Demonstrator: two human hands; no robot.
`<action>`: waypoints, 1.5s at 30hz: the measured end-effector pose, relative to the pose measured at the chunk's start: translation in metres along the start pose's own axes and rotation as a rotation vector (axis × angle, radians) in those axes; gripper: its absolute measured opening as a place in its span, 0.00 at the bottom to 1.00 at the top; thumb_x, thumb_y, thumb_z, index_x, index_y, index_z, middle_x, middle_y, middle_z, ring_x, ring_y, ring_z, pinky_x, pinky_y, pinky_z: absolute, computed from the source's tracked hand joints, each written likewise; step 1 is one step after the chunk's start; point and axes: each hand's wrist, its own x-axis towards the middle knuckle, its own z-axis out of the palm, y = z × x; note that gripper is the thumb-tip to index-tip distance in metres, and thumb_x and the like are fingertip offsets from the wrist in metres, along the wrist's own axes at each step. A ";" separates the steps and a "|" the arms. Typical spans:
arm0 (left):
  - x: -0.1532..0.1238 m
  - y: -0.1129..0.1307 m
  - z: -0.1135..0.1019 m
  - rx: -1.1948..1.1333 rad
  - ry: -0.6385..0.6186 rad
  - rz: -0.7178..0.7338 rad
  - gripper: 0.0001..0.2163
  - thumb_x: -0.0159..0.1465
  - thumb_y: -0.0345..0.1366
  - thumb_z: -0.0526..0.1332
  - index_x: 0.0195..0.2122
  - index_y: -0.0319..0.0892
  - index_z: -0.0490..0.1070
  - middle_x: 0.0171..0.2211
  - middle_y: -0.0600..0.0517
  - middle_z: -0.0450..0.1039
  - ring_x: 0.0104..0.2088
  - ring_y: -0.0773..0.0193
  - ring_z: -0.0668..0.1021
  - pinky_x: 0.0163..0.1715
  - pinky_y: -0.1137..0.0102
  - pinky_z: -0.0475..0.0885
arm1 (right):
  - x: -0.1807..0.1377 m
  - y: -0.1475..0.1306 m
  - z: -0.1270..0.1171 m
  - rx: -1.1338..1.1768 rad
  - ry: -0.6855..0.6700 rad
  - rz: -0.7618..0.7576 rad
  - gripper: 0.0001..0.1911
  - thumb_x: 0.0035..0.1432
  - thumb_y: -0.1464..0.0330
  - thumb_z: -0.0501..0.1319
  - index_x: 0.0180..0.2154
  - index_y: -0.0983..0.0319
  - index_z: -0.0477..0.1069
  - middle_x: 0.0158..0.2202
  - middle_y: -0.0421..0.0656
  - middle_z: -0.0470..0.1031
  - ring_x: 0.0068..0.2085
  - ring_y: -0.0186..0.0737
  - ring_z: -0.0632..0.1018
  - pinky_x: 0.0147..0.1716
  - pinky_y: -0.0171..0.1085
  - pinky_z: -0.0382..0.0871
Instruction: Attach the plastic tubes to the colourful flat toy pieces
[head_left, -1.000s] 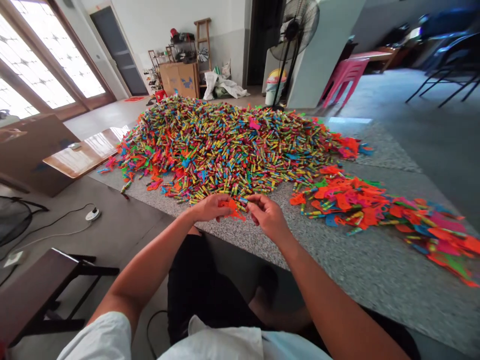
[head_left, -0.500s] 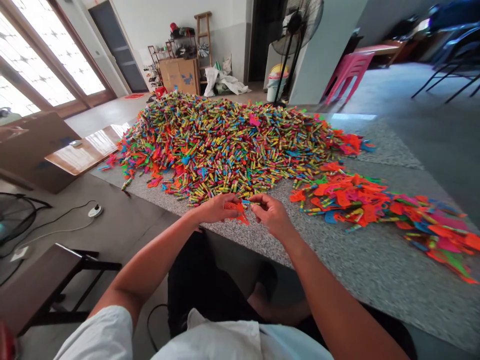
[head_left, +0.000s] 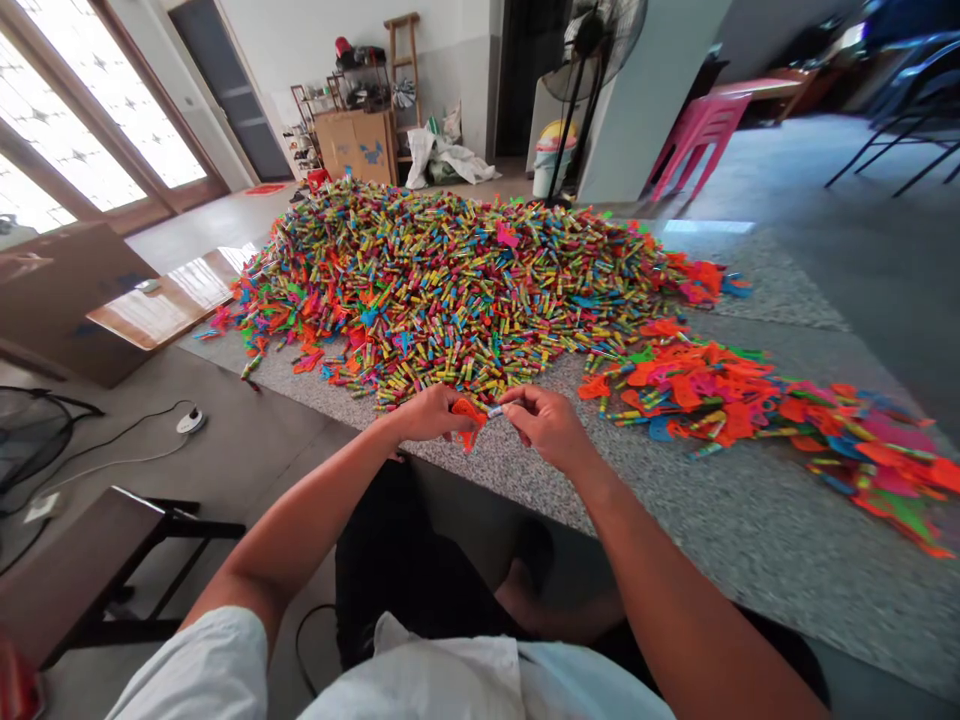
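Observation:
My left hand (head_left: 426,412) pinches a flat orange plastic piece (head_left: 468,422) that looks perforated and hangs below the fingertips. Between the fingertips of my right hand (head_left: 551,428) is a small tube (head_left: 496,411), whitish-blue at the end that shows. This tube points toward the orange piece, and I cannot tell whether the two touch. Both hands are close together above the front edge of the speckled stone slab (head_left: 637,500). Just beyond them rises a large heap of small colourful tubes (head_left: 465,290), mostly yellow, red and blue.
To the right lies a smaller pile of orange, pink, green and blue plastic pieces (head_left: 705,385) with some tubes among them. A dark stool (head_left: 90,560) and a socket block (head_left: 190,422) with cords are at left. Behind the heap stand a fan (head_left: 589,45) and cardboard boxes (head_left: 356,148).
The orange piece has turned and bunched closer to my left hand. More of the small tube shows, a little lower and tilted. Both hands stay in nearly the same place.

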 end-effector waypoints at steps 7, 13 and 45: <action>0.001 0.008 0.004 0.141 -0.045 -0.029 0.08 0.60 0.39 0.68 0.29 0.41 0.80 0.21 0.54 0.75 0.22 0.67 0.77 0.23 0.74 0.70 | 0.008 -0.002 0.002 0.022 -0.125 0.078 0.13 0.58 0.55 0.66 0.34 0.58 0.73 0.18 0.32 0.66 0.17 0.33 0.64 0.17 0.33 0.58; 0.005 0.012 0.006 0.058 -0.086 -0.061 0.08 0.58 0.39 0.69 0.27 0.40 0.78 0.22 0.54 0.75 0.22 0.67 0.75 0.22 0.73 0.72 | 0.002 0.003 0.013 0.010 -0.046 0.038 0.13 0.62 0.55 0.63 0.36 0.58 0.74 0.18 0.33 0.66 0.19 0.35 0.65 0.19 0.35 0.59; 0.072 -0.095 -0.123 0.649 0.793 -0.573 0.26 0.65 0.60 0.64 0.51 0.42 0.77 0.52 0.37 0.81 0.55 0.44 0.80 0.52 0.60 0.69 | 0.026 0.076 0.100 -1.224 -0.261 -0.118 0.18 0.74 0.69 0.54 0.60 0.62 0.73 0.60 0.57 0.72 0.47 0.48 0.83 0.43 0.41 0.76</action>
